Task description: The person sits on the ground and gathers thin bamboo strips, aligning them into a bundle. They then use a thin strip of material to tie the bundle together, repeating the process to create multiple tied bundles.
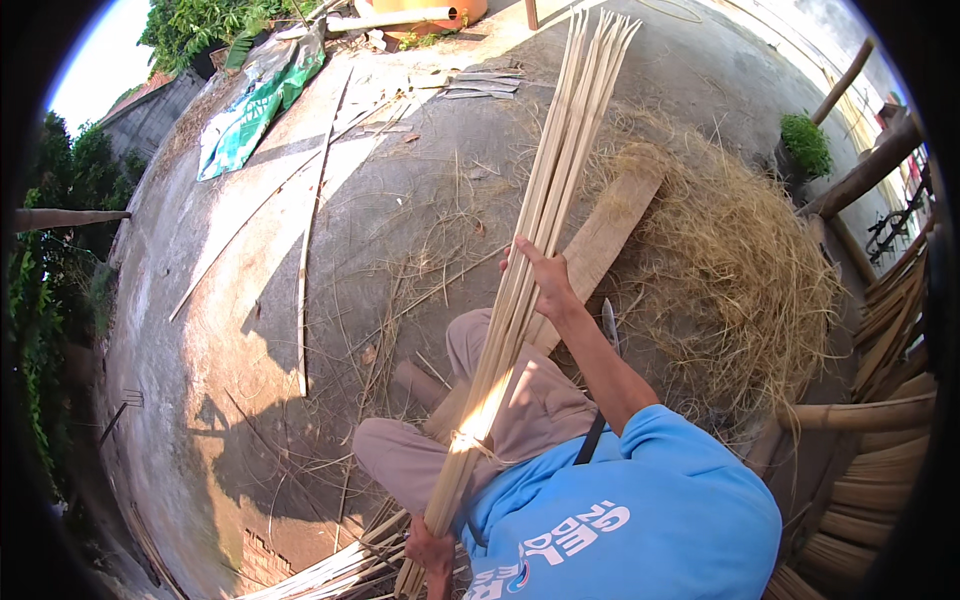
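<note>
1. Right grip [545, 280] wraps the strip bundle [560, 165] midway, apparently steadying its length.
2. Left grip [430, 548] closes round the lower end, likely for balance.
3. The strip bundle slants across the lap [550, 400].

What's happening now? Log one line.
bundle of long, pale, bamboo-like strips: tied; left hand: gripping lower part; right hand: gripping near middle

The upper garment is a light blue shirt [690, 520] with a short right sleeve [655, 432]. White block lettering [607, 517] marks the fabric, beside a small rounded emblem [518, 578]. The trousers [400, 462] are plain, dusty mauve. A narrow black band [591, 438], possibly a strap, shows at the waist. The right hand [547, 280] and left hand [428, 548] are ungloved.
</note>
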Motion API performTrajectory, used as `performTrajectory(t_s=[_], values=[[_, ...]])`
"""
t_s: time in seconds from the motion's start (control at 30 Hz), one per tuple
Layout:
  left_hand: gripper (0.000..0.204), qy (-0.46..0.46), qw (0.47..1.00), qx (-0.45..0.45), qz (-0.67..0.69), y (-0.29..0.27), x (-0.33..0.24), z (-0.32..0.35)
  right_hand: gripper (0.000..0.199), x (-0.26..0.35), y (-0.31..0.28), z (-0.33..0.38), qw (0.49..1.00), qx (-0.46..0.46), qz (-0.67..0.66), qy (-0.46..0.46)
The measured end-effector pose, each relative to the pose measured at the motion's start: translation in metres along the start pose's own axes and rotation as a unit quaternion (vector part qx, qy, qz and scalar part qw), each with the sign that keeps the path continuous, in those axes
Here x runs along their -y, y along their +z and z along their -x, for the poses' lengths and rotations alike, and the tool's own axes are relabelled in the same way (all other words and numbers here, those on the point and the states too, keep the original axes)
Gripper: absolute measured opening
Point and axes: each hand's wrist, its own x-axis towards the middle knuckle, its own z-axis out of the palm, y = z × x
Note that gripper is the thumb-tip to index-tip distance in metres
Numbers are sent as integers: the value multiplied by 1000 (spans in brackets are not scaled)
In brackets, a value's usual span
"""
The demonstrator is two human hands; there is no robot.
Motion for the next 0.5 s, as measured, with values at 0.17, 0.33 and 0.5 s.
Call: performTrajectory(t_s=[0.17, 0.33, 0.5], values=[[30, 24, 997, 11, -67, -11, -32, -44, 22, -5, -24, -72, 1000, -21, -16, 6], [30, 39, 997, -20, -64, -22, -80, -78, 25, -9, -42, -156, 999, -9, -29, 41], [24, 89, 986, -8, -138, -68, -130, -113, 35, -30, -74, -203, 997, -22, -24, 72]])
